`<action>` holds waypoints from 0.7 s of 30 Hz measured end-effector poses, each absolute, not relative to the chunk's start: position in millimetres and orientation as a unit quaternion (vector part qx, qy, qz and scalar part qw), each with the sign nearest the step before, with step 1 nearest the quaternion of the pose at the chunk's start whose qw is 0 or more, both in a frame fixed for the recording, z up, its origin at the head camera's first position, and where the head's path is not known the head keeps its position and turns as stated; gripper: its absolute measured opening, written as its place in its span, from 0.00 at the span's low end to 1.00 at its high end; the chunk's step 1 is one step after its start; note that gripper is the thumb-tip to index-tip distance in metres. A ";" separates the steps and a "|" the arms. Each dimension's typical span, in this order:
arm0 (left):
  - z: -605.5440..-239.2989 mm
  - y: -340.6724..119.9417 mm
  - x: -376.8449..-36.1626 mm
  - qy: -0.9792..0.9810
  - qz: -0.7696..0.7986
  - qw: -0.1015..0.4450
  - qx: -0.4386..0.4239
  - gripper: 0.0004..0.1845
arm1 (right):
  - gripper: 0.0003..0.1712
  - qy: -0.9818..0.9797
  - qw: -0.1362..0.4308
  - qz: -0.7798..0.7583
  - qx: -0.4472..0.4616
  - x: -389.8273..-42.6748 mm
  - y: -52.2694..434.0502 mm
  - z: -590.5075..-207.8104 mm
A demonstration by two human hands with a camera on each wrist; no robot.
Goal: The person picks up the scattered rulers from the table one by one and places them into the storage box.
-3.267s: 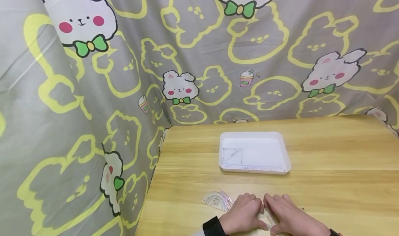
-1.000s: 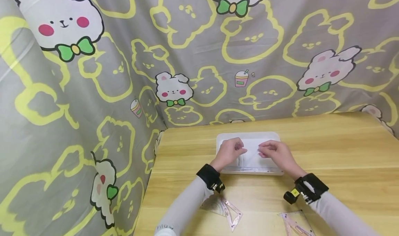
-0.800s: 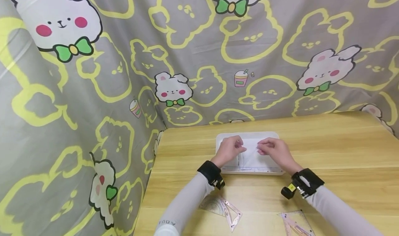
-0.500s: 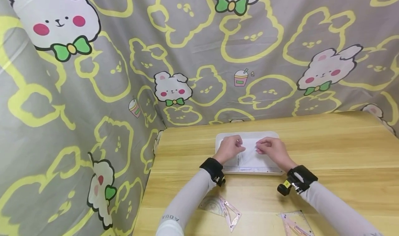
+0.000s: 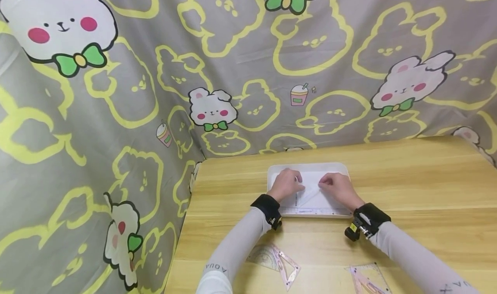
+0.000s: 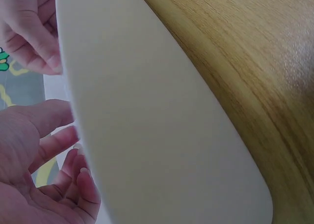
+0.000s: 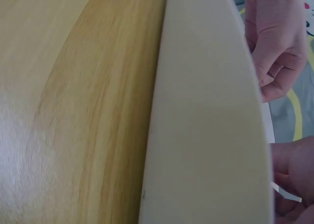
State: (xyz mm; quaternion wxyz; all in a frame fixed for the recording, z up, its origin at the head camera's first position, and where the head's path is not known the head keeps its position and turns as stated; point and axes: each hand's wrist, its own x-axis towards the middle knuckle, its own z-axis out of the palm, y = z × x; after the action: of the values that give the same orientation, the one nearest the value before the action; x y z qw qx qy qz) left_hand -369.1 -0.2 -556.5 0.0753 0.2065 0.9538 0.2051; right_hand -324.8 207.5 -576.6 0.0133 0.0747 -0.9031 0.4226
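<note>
One pink triangle [image 5: 281,261], close by a clear protractor [image 5: 265,257], and a second pink triangle [image 5: 363,281] off to the right lie nearest on the wooden table [image 5: 427,190], and both arms reach right past them. Some seconds ago these hands were at the table's near edge; now they're over the white tray [image 5: 342,169], so the work sits in there! Along its near side, a clear ruler [image 5: 310,211]; just beyond, a slanted clear edge, seemingly another triangle [image 5: 309,197], shows plainer than half a second back. Left hand [image 5: 285,184]: fingers half curled, tips hidden behind the tray wall in its wrist view, so can't tell if it grips anything. Right hand [image 5: 341,190]: bent too, tips close together near that slanted edge, hold or no hold, can't say! Behind it all, the cartoon curtain [image 5: 252,35]
</note>
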 end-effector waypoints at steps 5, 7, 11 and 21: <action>-556.4 0.5 -368.2 0.954 0.203 0.083 0.203 0.07 | 0.05 -0.907 0.013 0.411 0.087 -324.1 206.0 -576.1; -557.4 0.3 -367.7 0.954 0.203 0.083 0.203 0.07 | 0.05 -0.909 0.015 0.407 0.092 -324.1 205.7 -577.0; -560.3 0.3 -367.7 0.956 0.200 0.078 0.199 0.07 | 0.05 -0.911 0.018 0.401 0.096 -325.1 206.1 -579.7; -560.9 -3.2 -368.0 0.954 0.209 0.085 0.196 0.09 | 0.06 -0.920 0.022 0.380 0.098 -325.7 206.6 -582.7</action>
State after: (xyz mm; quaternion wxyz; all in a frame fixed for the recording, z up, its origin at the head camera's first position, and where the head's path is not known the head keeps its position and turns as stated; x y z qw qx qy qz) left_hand -368.0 -3.2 -560.9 0.0854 0.1956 0.9543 0.2094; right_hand -325.7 206.6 -582.7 0.0215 0.0978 -0.9196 0.3799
